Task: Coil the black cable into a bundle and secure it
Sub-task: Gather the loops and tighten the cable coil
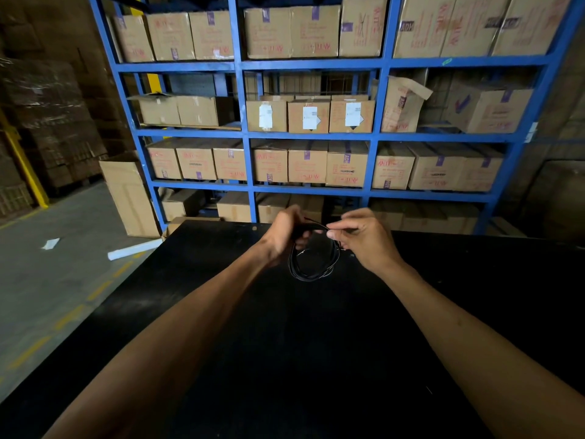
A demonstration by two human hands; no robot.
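Left hand (282,233): closed around the top of the coiled black cable (311,264).
Right hand (364,239): a thin strand is pinched at the coil's top.
Worktop (221,327): black, beneath the coil.
Far side: blue shelving (247,134) filled with cardboard boxes (308,117).

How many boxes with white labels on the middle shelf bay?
3, side by side in the centre bay of the second shelf: left box, middle box, right box. Each label faces front. More may sit hidden behind them.
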